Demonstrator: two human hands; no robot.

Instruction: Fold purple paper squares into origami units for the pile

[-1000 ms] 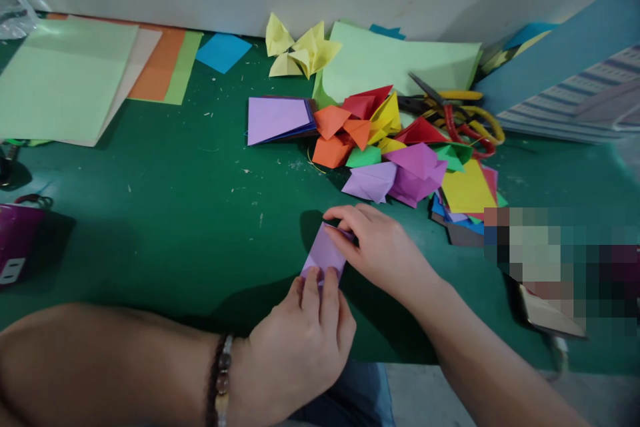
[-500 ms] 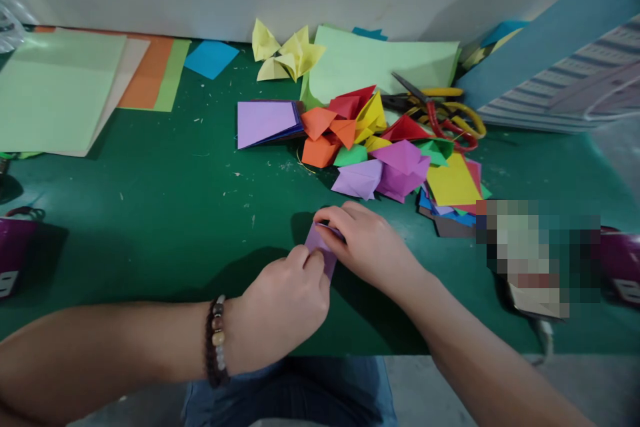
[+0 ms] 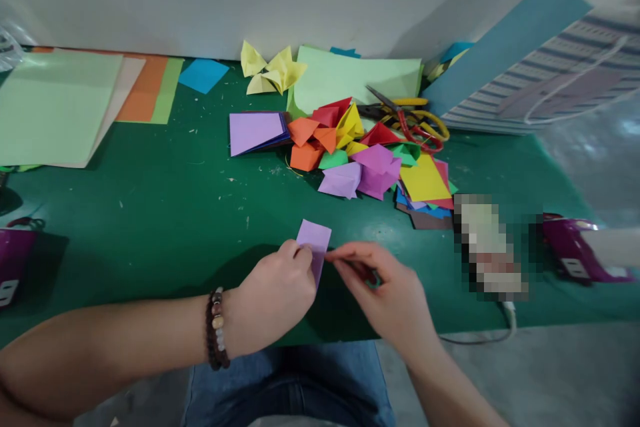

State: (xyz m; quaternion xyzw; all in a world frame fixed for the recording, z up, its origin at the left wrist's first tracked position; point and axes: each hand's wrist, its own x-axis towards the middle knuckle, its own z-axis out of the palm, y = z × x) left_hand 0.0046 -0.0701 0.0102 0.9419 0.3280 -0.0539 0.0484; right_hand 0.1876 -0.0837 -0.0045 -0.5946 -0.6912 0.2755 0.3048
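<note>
A folded strip of light purple paper (image 3: 315,232) slants over the green table in front of me. My left hand (image 3: 277,297), with a beaded bracelet at the wrist, is closed on the strip's left side, and its fingers cover the lower part. Thumb and forefinger of my right hand (image 3: 387,290) pinch at the strip's right edge. Beyond both hands lies a heap of folded paper pieces, among them a lilac one (image 3: 341,180), a violet one (image 3: 379,172) and an orange one (image 3: 306,155).
Scissors (image 3: 413,125) lie behind the heap. Purple sheets (image 3: 255,132) are stacked to its left, coloured squares (image 3: 425,177) to its right. Large pale green sheets (image 3: 55,107) lie far left. A blurred-out device (image 3: 493,250) with a cable and a striped bag (image 3: 545,73) are on the right.
My right hand has moved from the strip's top end down to its right edge, uncovering the top. The view has shifted slightly to the right.
</note>
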